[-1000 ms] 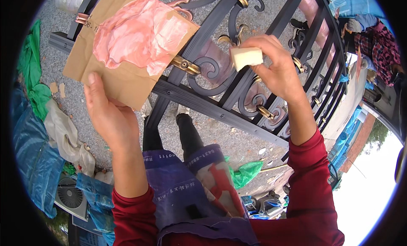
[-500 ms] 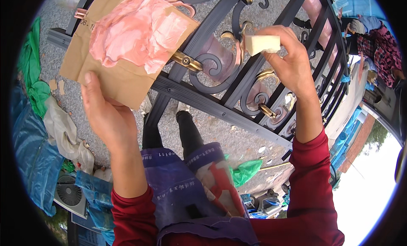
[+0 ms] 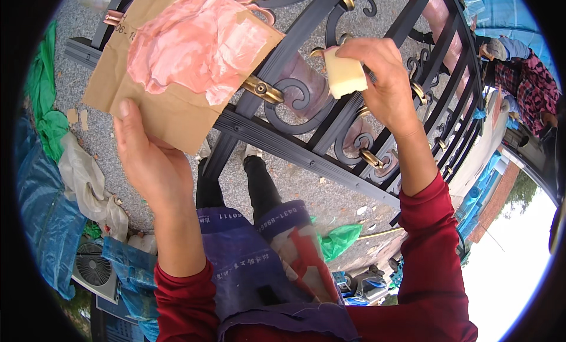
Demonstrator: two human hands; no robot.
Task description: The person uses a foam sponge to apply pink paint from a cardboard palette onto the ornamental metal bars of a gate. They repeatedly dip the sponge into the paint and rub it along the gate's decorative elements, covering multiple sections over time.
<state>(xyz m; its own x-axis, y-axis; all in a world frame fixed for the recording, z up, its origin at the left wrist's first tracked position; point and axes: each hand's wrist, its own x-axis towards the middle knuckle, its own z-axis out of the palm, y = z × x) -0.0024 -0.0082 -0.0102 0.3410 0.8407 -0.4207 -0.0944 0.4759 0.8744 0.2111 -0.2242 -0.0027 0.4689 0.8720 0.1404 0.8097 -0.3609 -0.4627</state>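
Note:
My left hand (image 3: 152, 162) grips the near edge of a flat piece of brown cardboard (image 3: 180, 121), thumb on top and fingers underneath. Pink paint (image 3: 191, 47), thick and glossy, is smeared over much of the cardboard. In my right hand (image 3: 386, 77) is a pale yellow sponge block (image 3: 345, 74), pinched between thumb and fingers. The sponge is close above a black metal railing (image 3: 306, 156) with scrolls and gold-coloured collars. Copper-pink colour shows on some scroll tips. Whether the sponge touches the railing I cannot tell.
The railing runs across in front of my legs toward the far right. Blue sheeting (image 3: 44, 212), a green plastic sheet (image 3: 44, 106) and an outdoor fan unit (image 3: 94, 265) are at the left. Another person (image 3: 525, 77) is at the far right. A green bag (image 3: 342, 240) lies on the ground.
My right hand has shifted left and a little down, and the sponge has turned from level to tilted. The cardboard has moved slightly to the right.

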